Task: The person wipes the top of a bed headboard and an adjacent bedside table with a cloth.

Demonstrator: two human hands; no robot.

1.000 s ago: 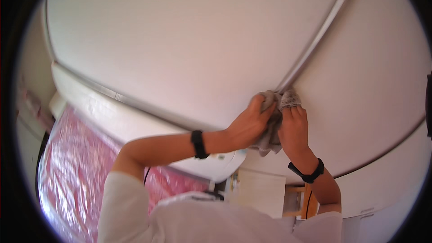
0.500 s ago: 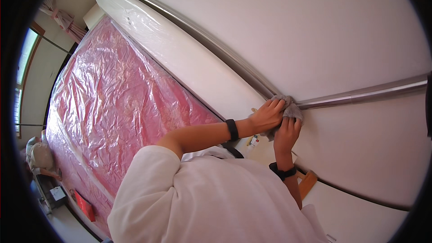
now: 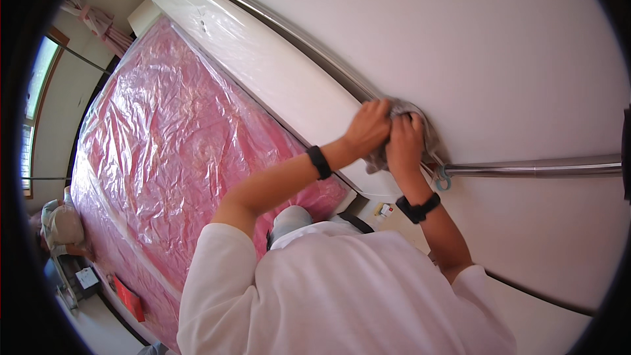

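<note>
A pink curtain (image 3: 98, 23) hangs at far left; next comes a pink bed cover (image 3: 177, 138) under clear plastic, then a white headboard (image 3: 276, 59). Near its closer end, the person's left hand (image 3: 368, 128) and right hand (image 3: 405, 138) — fingers curled, both pinching — bunch a grey cloth (image 3: 432, 135) before the white wall panel (image 3: 499, 59) — a teal ring (image 3: 444, 181) and metal strip (image 3: 539, 168) lie rightward

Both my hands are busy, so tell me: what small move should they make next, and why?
Perhaps ease the cloth along the left rail: the left hand and right hand both grip it, it lies bunched by that rail's near end, and the rail beyond is uncovered.
</note>
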